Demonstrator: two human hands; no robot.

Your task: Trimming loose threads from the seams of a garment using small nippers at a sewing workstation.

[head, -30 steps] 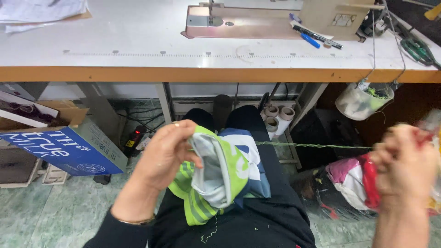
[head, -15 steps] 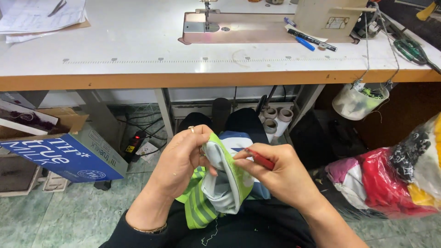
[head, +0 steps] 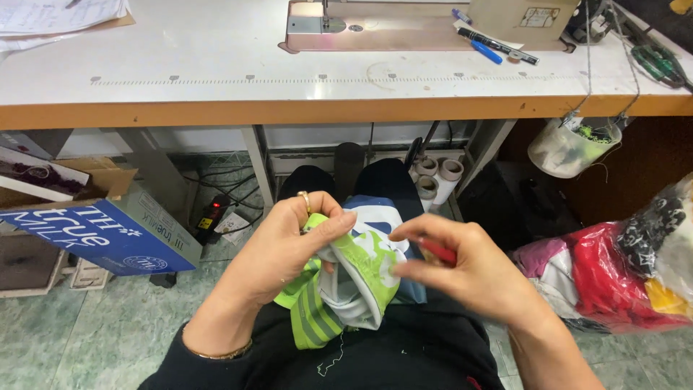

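On my lap lies a lime-green, white and blue garment (head: 357, 278) with grey stripes. My left hand (head: 285, 249), a ring on one finger, pinches its upper green edge. Just to the right, my right hand (head: 469, 271) is closed around a small red tool (head: 437, 251) and touches the cloth with its fingertips. A loose pale thread (head: 333, 359) hangs from the garment over my dark trousers.
A white sewing table (head: 216, 79) with an orange front edge carries the sewing machine (head: 404, 22) and pens (head: 491, 45). A blue carton (head: 101, 231) stands on the floor at left. A plastic tub (head: 570, 148) hangs at right, above a clear bag of coloured cloth (head: 621, 271).
My right hand, stretched far right pulling a green thread a second ago, has come back to the garment with the red tool. My left hand has stayed on the cloth.
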